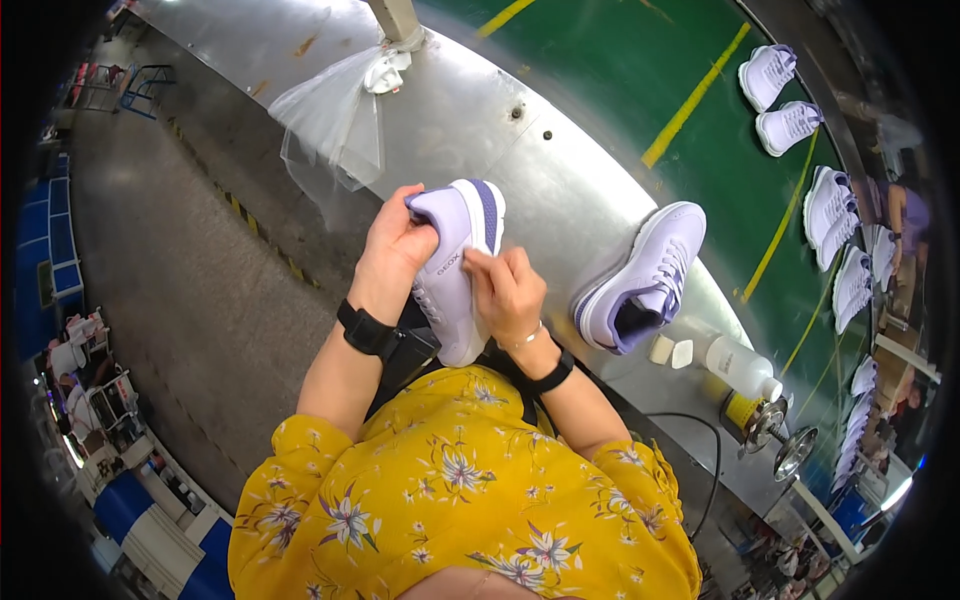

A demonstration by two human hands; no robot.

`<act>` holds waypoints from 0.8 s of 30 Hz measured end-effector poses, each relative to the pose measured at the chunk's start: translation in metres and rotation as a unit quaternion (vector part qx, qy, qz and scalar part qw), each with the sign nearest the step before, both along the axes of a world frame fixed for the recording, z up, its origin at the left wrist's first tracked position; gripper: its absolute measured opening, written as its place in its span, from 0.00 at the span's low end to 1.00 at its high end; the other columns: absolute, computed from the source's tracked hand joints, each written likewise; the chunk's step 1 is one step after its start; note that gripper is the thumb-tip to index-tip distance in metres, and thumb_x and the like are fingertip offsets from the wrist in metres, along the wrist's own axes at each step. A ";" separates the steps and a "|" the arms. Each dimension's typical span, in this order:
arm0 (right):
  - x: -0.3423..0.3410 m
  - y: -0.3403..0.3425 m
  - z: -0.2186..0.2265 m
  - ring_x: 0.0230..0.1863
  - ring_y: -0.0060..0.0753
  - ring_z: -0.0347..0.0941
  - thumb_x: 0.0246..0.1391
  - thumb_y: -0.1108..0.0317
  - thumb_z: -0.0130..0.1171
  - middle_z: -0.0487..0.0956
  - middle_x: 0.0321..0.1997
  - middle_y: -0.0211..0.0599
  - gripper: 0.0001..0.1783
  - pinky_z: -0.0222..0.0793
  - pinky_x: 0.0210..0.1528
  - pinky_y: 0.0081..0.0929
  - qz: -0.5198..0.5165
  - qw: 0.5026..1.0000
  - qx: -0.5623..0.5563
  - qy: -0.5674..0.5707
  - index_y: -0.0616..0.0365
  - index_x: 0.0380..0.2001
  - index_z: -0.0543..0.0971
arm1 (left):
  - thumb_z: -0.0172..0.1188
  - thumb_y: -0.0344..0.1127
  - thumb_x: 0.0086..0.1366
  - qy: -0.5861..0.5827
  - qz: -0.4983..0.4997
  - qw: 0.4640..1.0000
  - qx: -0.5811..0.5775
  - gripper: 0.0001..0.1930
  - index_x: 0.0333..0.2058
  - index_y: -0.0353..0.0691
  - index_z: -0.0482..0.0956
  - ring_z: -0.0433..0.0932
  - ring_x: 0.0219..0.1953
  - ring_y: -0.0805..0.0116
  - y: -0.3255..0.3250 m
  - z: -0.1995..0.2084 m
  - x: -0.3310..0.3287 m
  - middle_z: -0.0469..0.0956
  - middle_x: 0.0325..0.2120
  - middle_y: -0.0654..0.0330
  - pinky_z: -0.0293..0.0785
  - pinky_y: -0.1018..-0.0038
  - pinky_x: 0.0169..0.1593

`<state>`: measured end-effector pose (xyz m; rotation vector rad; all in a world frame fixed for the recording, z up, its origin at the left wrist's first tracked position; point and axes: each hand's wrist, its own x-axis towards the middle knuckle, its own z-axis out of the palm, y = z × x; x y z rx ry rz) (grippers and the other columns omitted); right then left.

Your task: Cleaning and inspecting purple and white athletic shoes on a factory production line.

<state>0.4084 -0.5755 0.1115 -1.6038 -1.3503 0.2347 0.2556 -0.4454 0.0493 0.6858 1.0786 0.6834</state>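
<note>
My left hand [392,248] grips a lavender sneaker [447,222] round its heel opening, thumb on the side. The shoe is held on its side in front of me, toe down toward my body, its white sole to the right. Against the upper, beside the sole edge, my right hand [512,298] presses with curled, pinched fingers; whatever they hold is too small to make out. A matching lavender sneaker [648,268] rests on the metal table [470,130] to the right, laces up, with two small white blocks [682,354] near its heel.
A clear bottle [740,366] lies near a metal spool-like stand [768,424] at the right. A plastic bag [335,115] hangs from a post [398,22]. Beyond the table edge, a green belt [610,70] with yellow lines carries several lavender sneakers [788,127]. Another person [905,215] stands at far right.
</note>
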 end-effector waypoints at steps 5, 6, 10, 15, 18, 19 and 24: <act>0.004 -0.051 -0.006 0.20 0.36 0.70 0.45 0.73 0.70 0.69 0.23 0.35 0.12 0.65 0.21 0.30 0.063 0.997 -0.035 -0.007 0.52 0.36 0.83 | 0.54 0.30 0.68 -0.186 0.261 0.874 -0.366 0.08 0.42 0.32 0.73 0.78 0.43 0.58 0.015 0.048 0.036 0.78 0.41 0.50 0.75 0.62 0.55; 0.005 -0.055 -0.004 0.20 0.36 0.70 0.45 0.73 0.70 0.70 0.23 0.35 0.12 0.65 0.21 0.30 0.075 0.996 -0.039 -0.001 0.52 0.36 0.83 | 0.54 0.30 0.68 -0.186 0.261 0.874 -0.365 0.08 0.42 0.32 0.73 0.78 0.43 0.58 0.015 0.046 0.034 0.78 0.41 0.50 0.75 0.62 0.55; 0.008 -0.056 -0.003 0.20 0.36 0.71 0.45 0.73 0.70 0.70 0.23 0.35 0.11 0.66 0.21 0.31 0.098 0.994 -0.041 0.005 0.52 0.35 0.83 | 0.54 0.30 0.67 -0.187 0.258 0.873 -0.371 0.07 0.40 0.33 0.73 0.77 0.43 0.59 0.018 0.056 0.036 0.78 0.40 0.51 0.74 0.64 0.55; 0.016 -0.069 0.003 0.20 0.37 0.71 0.45 0.74 0.71 0.71 0.22 0.35 0.12 0.65 0.21 0.30 0.090 0.996 -0.015 0.022 0.53 0.35 0.83 | 0.54 0.31 0.67 -0.188 0.236 0.880 -0.366 0.06 0.38 0.34 0.73 0.77 0.44 0.58 0.012 0.049 0.027 0.78 0.40 0.52 0.73 0.63 0.56; 0.026 -0.084 0.014 0.19 0.35 0.70 0.41 0.78 0.72 0.73 0.22 0.34 0.15 0.64 0.20 0.29 0.078 0.996 0.035 0.021 0.55 0.36 0.84 | 0.51 0.33 0.69 -0.210 0.140 0.904 -0.346 0.16 0.50 0.27 0.71 0.75 0.54 0.51 -0.004 0.065 0.024 0.76 0.51 0.44 0.64 0.57 0.66; 0.032 -0.089 0.018 0.18 0.34 0.70 0.39 0.78 0.72 0.74 0.22 0.33 0.16 0.64 0.20 0.29 0.069 0.996 0.051 0.022 0.55 0.36 0.84 | 0.51 0.34 0.69 -0.211 0.091 0.909 -0.347 0.17 0.51 0.27 0.71 0.74 0.56 0.52 -0.011 0.079 0.028 0.76 0.51 0.45 0.64 0.57 0.66; 0.060 -0.099 0.043 0.21 0.27 0.71 0.42 0.81 0.71 0.78 0.24 0.28 0.15 0.63 0.23 0.20 -0.034 0.992 0.118 -0.010 0.56 0.36 0.84 | 0.57 0.34 0.66 -0.118 -0.028 0.942 -0.312 0.15 0.47 0.28 0.76 0.79 0.47 0.55 -0.038 0.144 0.008 0.80 0.44 0.48 0.73 0.58 0.56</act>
